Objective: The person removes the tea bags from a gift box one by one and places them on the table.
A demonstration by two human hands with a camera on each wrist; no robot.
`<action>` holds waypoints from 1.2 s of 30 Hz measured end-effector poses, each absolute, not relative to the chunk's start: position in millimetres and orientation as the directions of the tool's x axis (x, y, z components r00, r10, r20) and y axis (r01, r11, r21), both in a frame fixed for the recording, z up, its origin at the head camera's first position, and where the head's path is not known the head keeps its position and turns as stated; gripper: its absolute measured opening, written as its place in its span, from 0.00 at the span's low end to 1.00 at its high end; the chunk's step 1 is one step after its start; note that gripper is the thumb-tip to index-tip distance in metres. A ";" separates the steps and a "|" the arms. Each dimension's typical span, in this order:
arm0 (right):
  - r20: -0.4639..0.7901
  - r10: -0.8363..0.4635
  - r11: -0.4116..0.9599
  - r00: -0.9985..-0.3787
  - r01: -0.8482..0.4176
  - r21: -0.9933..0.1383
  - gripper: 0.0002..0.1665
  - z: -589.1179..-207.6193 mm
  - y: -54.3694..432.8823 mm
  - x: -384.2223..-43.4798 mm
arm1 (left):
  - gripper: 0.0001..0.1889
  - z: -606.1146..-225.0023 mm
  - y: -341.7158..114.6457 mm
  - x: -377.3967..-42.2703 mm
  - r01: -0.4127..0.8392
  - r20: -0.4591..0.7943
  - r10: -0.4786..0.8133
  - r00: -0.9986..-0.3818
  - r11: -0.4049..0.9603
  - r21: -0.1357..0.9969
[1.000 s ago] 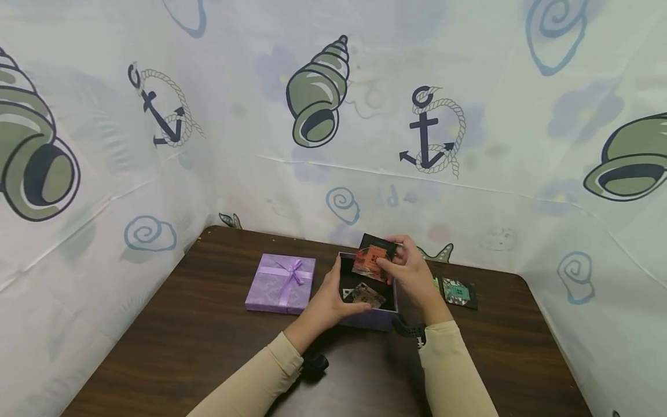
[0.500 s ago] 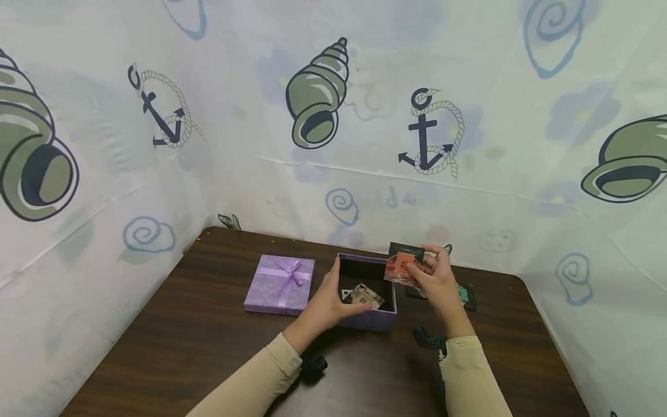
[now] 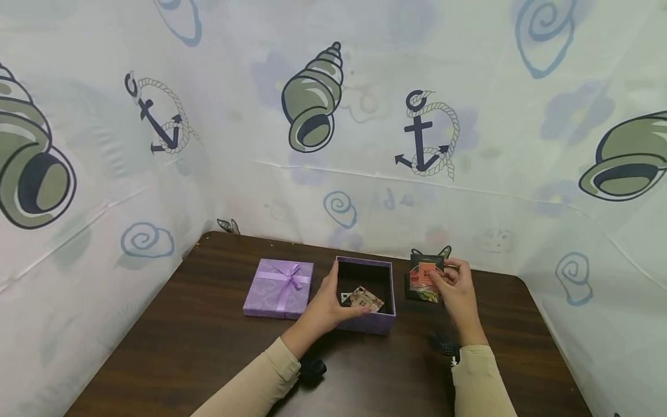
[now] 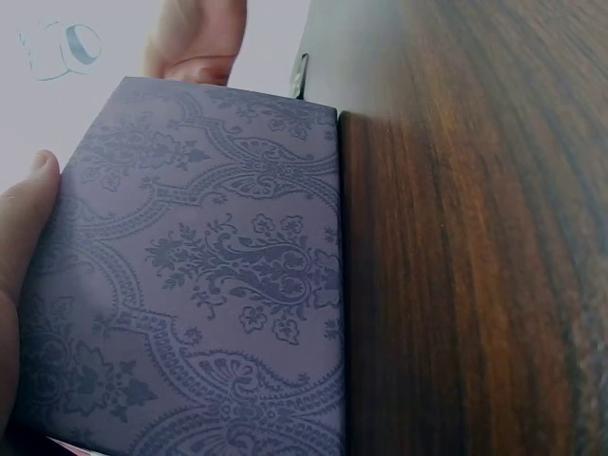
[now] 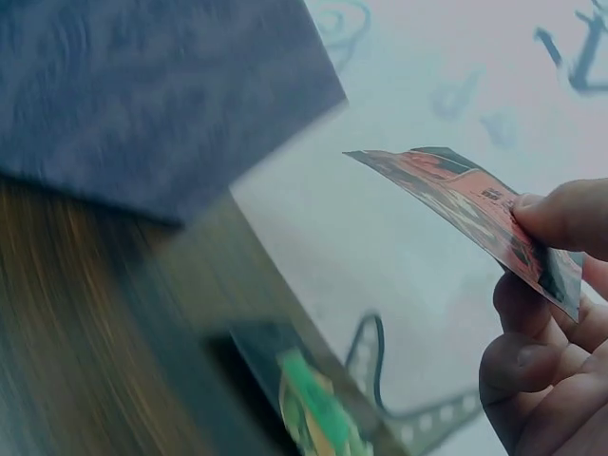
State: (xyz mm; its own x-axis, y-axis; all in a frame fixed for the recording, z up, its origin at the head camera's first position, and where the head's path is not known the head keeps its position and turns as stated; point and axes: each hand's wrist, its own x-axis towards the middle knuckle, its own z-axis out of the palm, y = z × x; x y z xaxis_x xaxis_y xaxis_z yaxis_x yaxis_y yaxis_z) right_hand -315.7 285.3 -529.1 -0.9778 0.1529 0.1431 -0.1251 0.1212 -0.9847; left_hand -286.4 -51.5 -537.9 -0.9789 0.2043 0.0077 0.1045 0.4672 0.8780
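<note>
My right hand (image 3: 458, 292) pinches a thin square black-and-red card (image 3: 423, 277) with an orange label, thumb on its face and fingers behind. The card is held up to the right of the purple box, overlapping another dark card (image 3: 428, 296) with green on it. In the right wrist view, the held card (image 5: 475, 204) is seen nearly edge-on. At the open box (image 3: 367, 324), my left hand (image 3: 328, 304) rests with straight fingers along the left side and thumb across the near rim. A brownish card (image 3: 367, 298) lies inside, partly over a paler one (image 3: 345, 297).
A purple patterned lid (image 3: 278, 288) with a ribbon bow lies left of the box on the dark wooden table (image 3: 208, 347). Behind the table's far edge hangs a white cloth wall (image 3: 250, 191) printed with shells and anchors.
My right hand has carried the red card from over the box rightward, to the dark cards beside it. My left hand has stayed at the box.
</note>
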 end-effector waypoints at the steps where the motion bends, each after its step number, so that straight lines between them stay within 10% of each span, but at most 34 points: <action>1: 0.141 0.171 0.122 -0.975 -0.121 -0.985 0.35 -532.2 290.8 -315.8 | 0.77 -537.7 -51.2 -285.8 0.102 0.005 0.203 -0.979 0.469 0.877; 20: 0.084 0.544 0.184 -0.835 0.021 -0.983 0.17 -572.5 397.8 -298.6 | 0.77 -538.3 -51.6 -286.0 0.109 0.013 0.204 -0.979 0.466 0.878; 36: 0.130 0.568 0.528 -0.813 0.239 -0.815 0.28 -594.2 429.1 -293.3 | 0.76 -538.8 -51.2 -287.3 0.101 0.006 0.199 -0.980 0.474 0.875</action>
State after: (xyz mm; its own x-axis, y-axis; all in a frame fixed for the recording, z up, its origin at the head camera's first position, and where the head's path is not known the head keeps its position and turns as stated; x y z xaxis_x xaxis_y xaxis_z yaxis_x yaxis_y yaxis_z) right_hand -293.3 429.1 -594.2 -0.8127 0.5681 0.1298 0.2393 0.5284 -0.8145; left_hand -287.3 -51.2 -538.8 -0.9800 0.1990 0.0056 0.1012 0.4737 0.8748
